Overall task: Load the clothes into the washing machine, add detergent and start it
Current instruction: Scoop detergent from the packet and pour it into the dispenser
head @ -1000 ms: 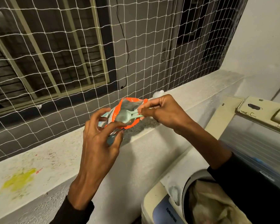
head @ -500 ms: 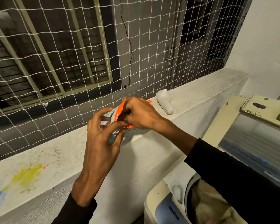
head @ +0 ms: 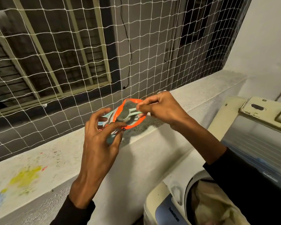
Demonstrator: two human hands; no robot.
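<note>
A detergent pouch with an orange rim is held open above the concrete ledge. My left hand grips the pouch's body from below. My right hand pinches the handle of a pale green scoop that lies inside the pouch mouth. The washing machine stands at the lower right, its lid raised. Beige clothes lie in the drum, partly hidden by my right sleeve.
A white net runs along the back of the ledge, with a barred window behind it. Yellow and blue paint stains mark the ledge at the left. A white wall closes the right side.
My right hand, which was pushed into the pouch mouth half a second ago, has drawn back to the right with the scoop's handle. The white object on the ledge is now hidden behind it.
</note>
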